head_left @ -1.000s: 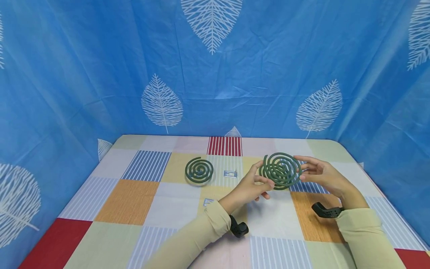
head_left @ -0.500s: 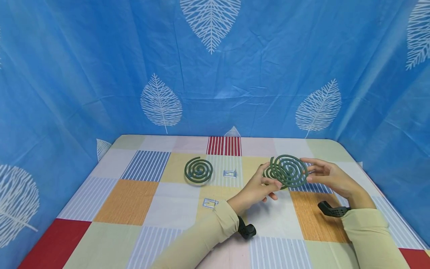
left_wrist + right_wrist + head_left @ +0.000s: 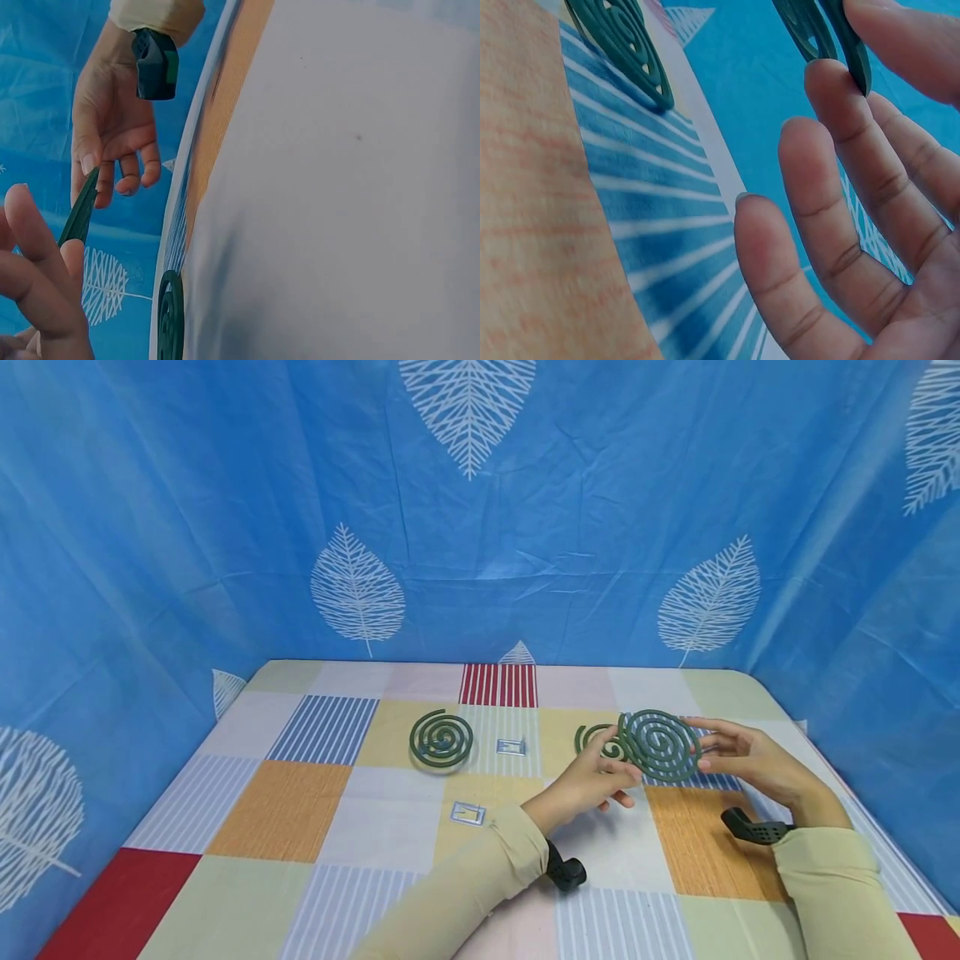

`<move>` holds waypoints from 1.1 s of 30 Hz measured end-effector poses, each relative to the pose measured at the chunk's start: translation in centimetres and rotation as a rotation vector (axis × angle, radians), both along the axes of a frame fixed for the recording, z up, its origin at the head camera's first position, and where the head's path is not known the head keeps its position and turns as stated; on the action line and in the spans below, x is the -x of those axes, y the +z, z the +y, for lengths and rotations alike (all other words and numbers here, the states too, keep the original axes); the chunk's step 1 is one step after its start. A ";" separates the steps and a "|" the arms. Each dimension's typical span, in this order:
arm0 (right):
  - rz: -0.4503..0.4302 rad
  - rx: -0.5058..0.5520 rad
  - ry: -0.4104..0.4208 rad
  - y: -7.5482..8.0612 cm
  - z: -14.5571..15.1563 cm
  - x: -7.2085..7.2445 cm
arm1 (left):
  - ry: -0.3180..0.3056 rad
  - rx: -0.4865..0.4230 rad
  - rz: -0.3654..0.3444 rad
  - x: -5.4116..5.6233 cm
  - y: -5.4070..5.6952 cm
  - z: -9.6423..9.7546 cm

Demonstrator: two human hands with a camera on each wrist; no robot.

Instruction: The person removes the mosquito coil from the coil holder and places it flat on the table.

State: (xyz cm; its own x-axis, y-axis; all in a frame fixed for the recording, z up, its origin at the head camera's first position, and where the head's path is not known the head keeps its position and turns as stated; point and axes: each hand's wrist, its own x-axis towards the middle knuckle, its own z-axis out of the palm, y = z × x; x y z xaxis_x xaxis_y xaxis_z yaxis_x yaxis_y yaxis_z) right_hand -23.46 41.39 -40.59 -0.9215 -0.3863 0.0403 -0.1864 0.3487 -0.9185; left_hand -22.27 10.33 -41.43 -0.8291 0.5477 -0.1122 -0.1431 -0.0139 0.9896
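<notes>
Both hands hold a green mosquito coil (image 3: 660, 745) above the right part of the table, its flat spiral tilted toward the head camera. My left hand (image 3: 588, 783) pinches its left edge with thumb and fingers. On the opposite edge, my right hand (image 3: 753, 764) grips it between thumb and fingertips; the right wrist view shows this hand's other fingers (image 3: 810, 180) spread loosely. A second mosquito coil (image 3: 588, 737) lies behind my left hand, partly hidden by it and by the held coil. A third mosquito coil (image 3: 442, 741) sits farther left, a bit of metal showing at its centre.
Two small metal coil stands lie on the checked tablecloth (image 3: 277, 893): a far stand (image 3: 512, 747) right of the left coil and a near stand (image 3: 468, 813) beside my left sleeve (image 3: 480, 893). A blue curtain (image 3: 525, 568) with white leaves surrounds the table's back and sides.
Both hands have moved right with the held mosquito coil, so the coil behind it shows more. My left sleeve has slid off the near metal stand, which is now uncovered.
</notes>
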 end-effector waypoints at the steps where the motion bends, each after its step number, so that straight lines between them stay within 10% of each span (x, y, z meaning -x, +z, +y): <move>1: -0.002 0.001 -0.001 -0.1 0.2 0.0 | -0.003 0.003 -0.007 0.0 0.0 0.2; 33: -0.088 -0.001 -0.054 -1.4 3.7 -0.6 | -0.023 -0.054 -0.226 0.5 -0.6 3.8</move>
